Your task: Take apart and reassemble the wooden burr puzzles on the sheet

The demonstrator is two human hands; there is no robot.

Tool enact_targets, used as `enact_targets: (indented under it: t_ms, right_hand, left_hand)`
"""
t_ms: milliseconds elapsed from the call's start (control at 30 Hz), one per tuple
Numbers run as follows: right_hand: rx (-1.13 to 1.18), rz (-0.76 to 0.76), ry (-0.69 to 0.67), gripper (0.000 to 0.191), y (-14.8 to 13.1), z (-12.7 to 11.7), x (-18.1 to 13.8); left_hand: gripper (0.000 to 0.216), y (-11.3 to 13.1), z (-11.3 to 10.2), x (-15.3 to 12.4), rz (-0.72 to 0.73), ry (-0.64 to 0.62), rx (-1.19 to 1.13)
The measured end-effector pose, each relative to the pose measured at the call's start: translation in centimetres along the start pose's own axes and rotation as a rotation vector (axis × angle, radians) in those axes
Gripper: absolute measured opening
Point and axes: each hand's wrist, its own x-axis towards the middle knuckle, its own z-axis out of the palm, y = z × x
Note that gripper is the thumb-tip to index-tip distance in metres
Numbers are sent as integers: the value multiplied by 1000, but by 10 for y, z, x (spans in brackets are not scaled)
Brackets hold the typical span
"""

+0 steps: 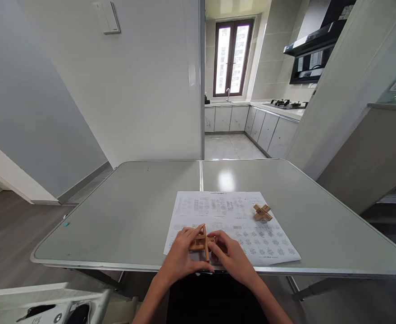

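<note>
Between my two hands, at the near edge of the table, is a partly joined wooden burr puzzle [199,243], made of brown wooden bars. My left hand [180,254] grips it from the left, its index finger at the top end of an upright bar and its thumb near the lower end. My right hand [229,254] closes on the puzzle's right side, thumb and fingers on a short piece there. The fingers hide part of the joints. Under the hands lies a printed instruction sheet [218,229] with small diagrams. A second, cross-shaped wooden puzzle [262,212] rests on the sheet's right part.
The grey-green table [133,211] has a metal rim and a seam down its middle. A small teal bit [66,224] lies near its left edge. At lower left stands a white container [45,297] with things inside. A kitchen with a window [231,58] lies beyond.
</note>
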Motion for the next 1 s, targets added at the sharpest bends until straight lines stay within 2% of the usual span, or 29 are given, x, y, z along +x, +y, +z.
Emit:
enact_targets:
  t_ms: [100, 300, 400, 500, 600, 867, 1000]
  right_hand:
    - [-39, 8, -10, 33, -2, 2, -2]
    - [45, 36, -33, 41, 0, 4, -3]
    - [49, 51, -22, 41, 2, 4, -1]
    - [56, 70, -16, 42, 3, 4, 0]
    - [97, 71, -23, 42, 4, 4, -1]
    - [166, 103, -27, 47, 8, 3, 0]
    - [177, 90, -12, 46, 9, 2, 0]
  left_hand:
    - [111, 0, 1, 0, 18, -11, 41]
    - [111, 1, -1, -1, 23, -37, 56]
    - [93, 3, -2, -2, 4, -29, 2]
    - [66, 5, -3, -4, -40, 18, -44]
    - [49, 7, -4, -5, -57, 66, -62]
    - [23, 7, -6, -5, -9, 131, -69]
    - [20, 6, -5, -4, 40, 157, -133]
